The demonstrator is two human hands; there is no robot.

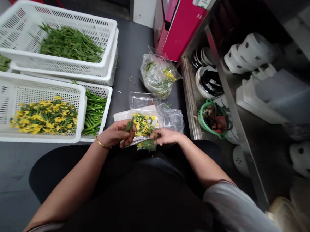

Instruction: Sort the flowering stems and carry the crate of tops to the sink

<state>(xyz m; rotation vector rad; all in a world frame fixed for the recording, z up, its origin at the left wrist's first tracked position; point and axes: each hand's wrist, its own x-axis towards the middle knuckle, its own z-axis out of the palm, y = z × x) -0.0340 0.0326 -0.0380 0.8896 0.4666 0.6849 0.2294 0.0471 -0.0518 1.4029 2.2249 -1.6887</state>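
My left hand [119, 132], with a gold bangle at the wrist, is closed on a small green vegetable piece [129, 125] held between thumb and fingers. Across from it, the fingers of my right hand [165, 136] are pinched together; whatever they hold is too small and blurred to make out. Between the hands lies a pile of yellow-flowered green vegetables [143, 124] in a white container [121, 116]. Below it, more greens [147, 144] show in a clear box, partly hidden by my hands.
At left stand white crates with yellow-flowered vegetables [46, 117], green chillies [94, 111] and leafy greens [69, 44]. Ahead are an empty clear box [142, 100] and a plastic bag of greens [159, 77]. A metal shelf [227, 103] with a green basket [200, 121] flanks my right.
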